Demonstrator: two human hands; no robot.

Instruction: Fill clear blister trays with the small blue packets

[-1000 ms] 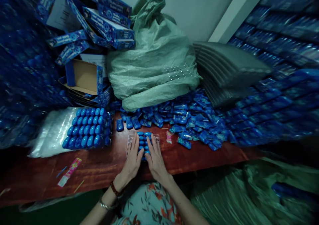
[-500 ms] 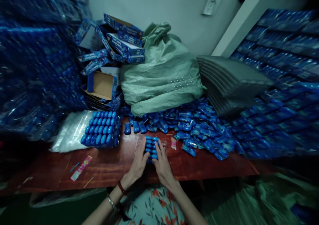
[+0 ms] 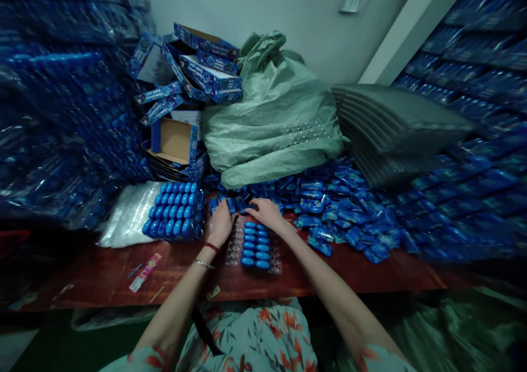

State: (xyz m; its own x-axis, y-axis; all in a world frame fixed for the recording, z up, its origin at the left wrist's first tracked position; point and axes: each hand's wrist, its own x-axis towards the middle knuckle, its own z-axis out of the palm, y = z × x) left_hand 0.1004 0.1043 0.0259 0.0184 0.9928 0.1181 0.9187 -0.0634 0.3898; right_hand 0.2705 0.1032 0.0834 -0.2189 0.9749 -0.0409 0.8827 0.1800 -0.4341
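Observation:
On the table before me lies a clear plastic tray (image 3: 233,246) with two columns of shiny blue oval pieces (image 3: 262,248) along its middle; its side pockets show no blue. Beyond its far edge, my left hand (image 3: 221,223) closes with fingers and thumb about a small blue packet (image 3: 229,205) in a short row. My right hand (image 3: 265,214) pinches another blue packet (image 3: 242,206) between thumb and fingers, partly hidden. Both hands are off the tray. A stack of filled trays (image 3: 173,213) with blue oval tops stands to the left.
Loose blue packets (image 3: 346,213) are heaped at the back right, below a green sack (image 3: 272,125). Grey foam sheets (image 3: 395,119) lean beside it. Clear bags (image 3: 129,213), printed cartons (image 3: 173,141) and a pink strip (image 3: 145,273) lie left. Wrapped blue stacks rise on both sides.
Both hands have left the sides of the blue pieces and reached forward to the packets behind the tray. The tray is now uncovered and appears nearer to me.

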